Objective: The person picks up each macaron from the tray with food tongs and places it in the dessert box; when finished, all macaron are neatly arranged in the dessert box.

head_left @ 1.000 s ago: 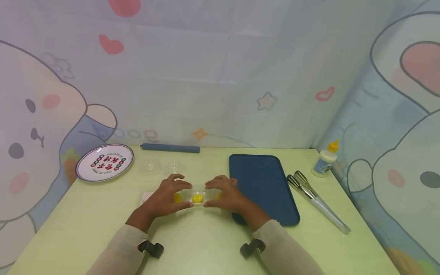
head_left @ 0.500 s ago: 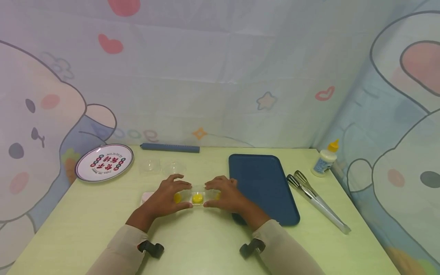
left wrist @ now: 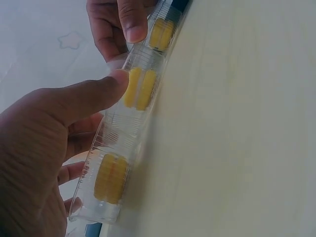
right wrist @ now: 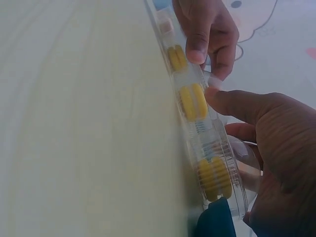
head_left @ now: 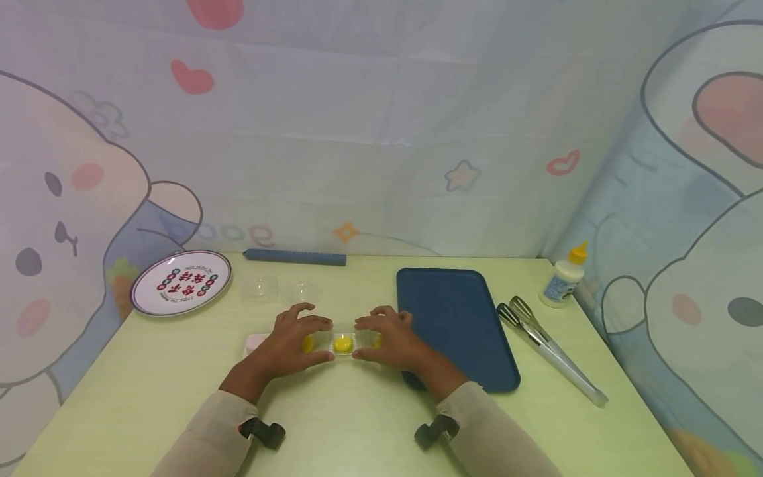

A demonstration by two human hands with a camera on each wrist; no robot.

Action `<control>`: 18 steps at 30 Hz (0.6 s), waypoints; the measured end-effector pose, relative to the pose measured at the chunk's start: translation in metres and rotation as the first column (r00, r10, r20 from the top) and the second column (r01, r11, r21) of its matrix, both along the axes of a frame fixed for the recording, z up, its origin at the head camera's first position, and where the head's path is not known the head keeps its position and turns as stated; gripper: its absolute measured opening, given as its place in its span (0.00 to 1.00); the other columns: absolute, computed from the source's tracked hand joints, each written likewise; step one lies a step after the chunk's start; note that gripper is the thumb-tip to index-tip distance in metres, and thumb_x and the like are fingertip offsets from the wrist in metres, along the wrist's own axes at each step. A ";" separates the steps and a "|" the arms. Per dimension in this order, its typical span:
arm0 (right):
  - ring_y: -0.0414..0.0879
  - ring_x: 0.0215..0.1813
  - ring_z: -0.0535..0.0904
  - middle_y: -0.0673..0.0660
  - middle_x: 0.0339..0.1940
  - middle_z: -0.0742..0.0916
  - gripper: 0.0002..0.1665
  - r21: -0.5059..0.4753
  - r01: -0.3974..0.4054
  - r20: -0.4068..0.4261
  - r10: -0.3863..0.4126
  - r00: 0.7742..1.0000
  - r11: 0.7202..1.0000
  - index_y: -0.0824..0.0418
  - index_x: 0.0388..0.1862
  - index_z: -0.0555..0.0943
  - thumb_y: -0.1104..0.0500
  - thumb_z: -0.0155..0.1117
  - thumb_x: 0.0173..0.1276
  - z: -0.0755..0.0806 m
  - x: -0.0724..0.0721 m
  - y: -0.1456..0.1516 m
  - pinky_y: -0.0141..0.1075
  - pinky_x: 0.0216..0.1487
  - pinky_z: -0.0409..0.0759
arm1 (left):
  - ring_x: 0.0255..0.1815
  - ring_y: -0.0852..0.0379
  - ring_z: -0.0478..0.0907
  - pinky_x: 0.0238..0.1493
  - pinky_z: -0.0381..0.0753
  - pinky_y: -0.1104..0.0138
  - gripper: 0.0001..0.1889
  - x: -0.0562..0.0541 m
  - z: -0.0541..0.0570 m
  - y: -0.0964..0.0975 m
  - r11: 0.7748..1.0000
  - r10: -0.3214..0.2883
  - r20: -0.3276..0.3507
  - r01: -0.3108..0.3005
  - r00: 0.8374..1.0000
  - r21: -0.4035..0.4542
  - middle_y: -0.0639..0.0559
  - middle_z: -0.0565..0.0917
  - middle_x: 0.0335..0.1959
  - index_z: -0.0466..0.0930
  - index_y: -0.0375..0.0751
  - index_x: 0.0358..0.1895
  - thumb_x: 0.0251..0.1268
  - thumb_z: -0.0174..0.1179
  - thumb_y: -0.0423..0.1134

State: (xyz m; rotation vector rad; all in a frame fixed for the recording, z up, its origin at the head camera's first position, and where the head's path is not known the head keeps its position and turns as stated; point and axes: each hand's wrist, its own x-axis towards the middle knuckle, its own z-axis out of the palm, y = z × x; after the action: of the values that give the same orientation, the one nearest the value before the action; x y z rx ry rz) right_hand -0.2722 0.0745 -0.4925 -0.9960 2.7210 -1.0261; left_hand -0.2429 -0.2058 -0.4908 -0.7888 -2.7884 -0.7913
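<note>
Your left hand point(head_left: 292, 339) and right hand point(head_left: 390, 339) both pinch the clear box point(head_left: 324, 341), thumbs on its near edge, fingers curved around the far side. Your fingertips face each other across the gap holding the middle yellow piece point(head_left: 342, 344); more yellow pieces sit in line under each hand. The box's long axis runs left to right across the table point(head_left: 340, 424), crosswise to you, its right end toward the blue tray point(head_left: 459, 324). A pink piece point(head_left: 255, 340) shows left of your left hand. Two clear domes point(head_left: 302, 289) lie beyond your fingers.
</note>
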 end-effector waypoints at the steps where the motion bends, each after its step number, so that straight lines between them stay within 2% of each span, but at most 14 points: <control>1: 0.58 0.83 0.68 0.54 0.73 0.86 0.32 0.000 0.003 0.003 -0.003 1.000 1.000 0.54 0.69 0.86 0.46 0.80 0.70 0.000 0.001 0.000 0.68 0.74 0.51 | 0.81 0.33 0.66 0.76 0.60 0.28 0.28 0.000 0.000 0.000 1.000 0.003 0.005 -0.003 1.000 0.000 0.51 0.89 0.65 0.89 0.43 0.63 0.63 0.79 0.52; 10: 0.60 0.85 0.66 0.56 0.74 0.85 0.33 0.002 0.021 0.002 -0.021 1.000 1.000 0.53 0.69 0.86 0.44 0.82 0.68 0.003 0.001 -0.001 0.71 0.74 0.49 | 0.82 0.32 0.64 0.76 0.55 0.28 0.28 0.000 0.002 0.001 1.000 0.005 0.001 -0.005 1.000 -0.014 0.51 0.90 0.62 0.88 0.44 0.62 0.63 0.79 0.52; 14: 0.61 0.85 0.66 0.61 0.77 0.81 0.35 0.012 0.023 0.010 -0.023 1.000 1.000 0.54 0.72 0.85 0.44 0.81 0.69 0.005 0.001 -0.002 0.71 0.75 0.49 | 0.82 0.31 0.63 0.76 0.54 0.28 0.28 0.000 0.004 0.001 1.000 0.009 0.004 -0.009 1.000 -0.030 0.50 0.89 0.62 0.87 0.43 0.63 0.63 0.79 0.52; 18: 0.60 0.87 0.65 0.61 0.80 0.80 0.39 0.004 0.017 0.042 -0.017 0.999 1.000 0.54 0.75 0.82 0.43 0.81 0.69 0.008 0.003 -0.003 0.71 0.77 0.48 | 0.83 0.30 0.62 0.77 0.53 0.27 0.31 0.001 0.007 0.000 0.999 0.018 0.020 -0.017 1.000 -0.038 0.49 0.87 0.66 0.84 0.43 0.66 0.63 0.79 0.54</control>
State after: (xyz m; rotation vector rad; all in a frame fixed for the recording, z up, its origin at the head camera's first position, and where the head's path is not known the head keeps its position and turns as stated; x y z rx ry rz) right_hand -0.2690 0.0716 -0.4848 -0.9412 2.7008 -1.0318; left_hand -0.2414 -0.2060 -0.4839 -0.7660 -2.8326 -0.7499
